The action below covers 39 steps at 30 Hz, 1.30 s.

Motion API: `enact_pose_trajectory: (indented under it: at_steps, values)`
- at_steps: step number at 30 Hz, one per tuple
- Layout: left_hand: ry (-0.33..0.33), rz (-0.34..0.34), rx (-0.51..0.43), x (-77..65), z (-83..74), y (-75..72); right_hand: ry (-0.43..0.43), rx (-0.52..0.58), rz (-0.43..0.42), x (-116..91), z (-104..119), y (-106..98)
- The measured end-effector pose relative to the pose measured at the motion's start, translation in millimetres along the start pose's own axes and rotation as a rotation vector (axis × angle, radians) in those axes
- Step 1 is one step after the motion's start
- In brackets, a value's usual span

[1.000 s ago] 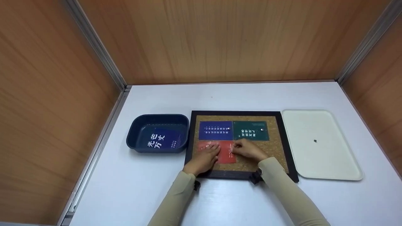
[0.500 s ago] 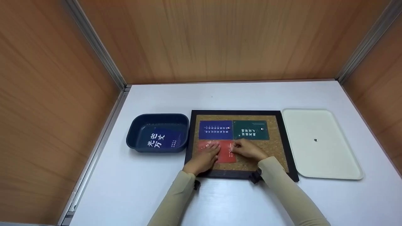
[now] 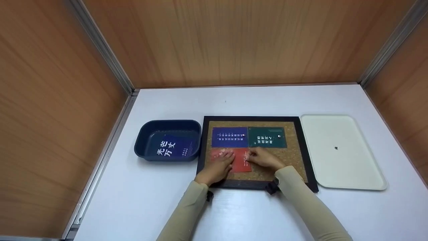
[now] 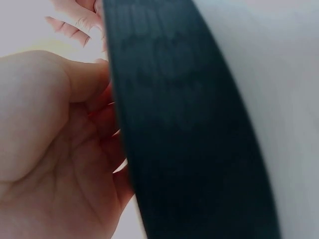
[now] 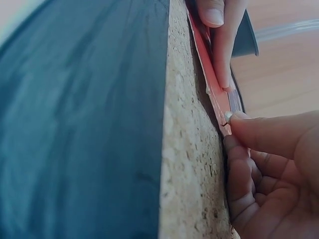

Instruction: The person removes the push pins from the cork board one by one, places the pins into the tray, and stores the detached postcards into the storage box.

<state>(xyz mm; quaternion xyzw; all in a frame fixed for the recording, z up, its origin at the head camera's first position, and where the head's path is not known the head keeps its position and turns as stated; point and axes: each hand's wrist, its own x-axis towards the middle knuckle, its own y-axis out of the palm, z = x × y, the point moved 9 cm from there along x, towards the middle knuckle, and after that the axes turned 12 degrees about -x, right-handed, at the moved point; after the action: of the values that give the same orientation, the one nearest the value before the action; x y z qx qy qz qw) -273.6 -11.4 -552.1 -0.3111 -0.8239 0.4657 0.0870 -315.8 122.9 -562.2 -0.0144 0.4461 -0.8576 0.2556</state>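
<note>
Four cards (image 3: pixel 241 164) show — plus one board (image 3: pixel 294 155), one basin (image 3: pixel 174 125), one tray (image 3: pixel 347 167).

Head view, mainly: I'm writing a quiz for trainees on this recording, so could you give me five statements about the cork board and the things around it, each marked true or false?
1. The left hand rests on the red card. True.
2. The green card lies in the dark blue bin. False: it lies on the cork board; a blue card lies in the bin.
3. The right hand pinches a small pin by the red card. True, as the right wrist view shows.
4. The white tray stands left of the cork board. False: it stands on the right.
5. One small object lies on the white tray. True.
</note>
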Motion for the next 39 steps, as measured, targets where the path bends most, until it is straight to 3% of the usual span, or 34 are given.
enact_pose_trajectory:
  at_steps: [6, 14, 27, 34, 39]
  values:
    - [-0.005, 0.005, 0.008, 0.9, 1.3, 1.1, 0.007, 0.037, 0.02, -1.3, 0.3, 1.7]
    - [0.003, -0.001, 0.027, 1.5, 0.8, 1.1, 0.079, 0.067, 0.038, -0.4, -4.2, 4.8]
    - [0.002, 0.008, 0.042, 1.3, -1.0, 0.0, 0.087, 0.131, 0.053, -0.6, -5.3, 7.6]
    - [-0.01, 0.006, 0.059, 1.9, -0.7, -1.0, 0.077, 0.074, 0.049, -1.6, -3.4, 3.9]
    - [-0.017, 0.018, 0.035, 1.4, 0.6, 0.6, 0.091, 0.105, 0.057, -2.4, -4.9, 5.6]
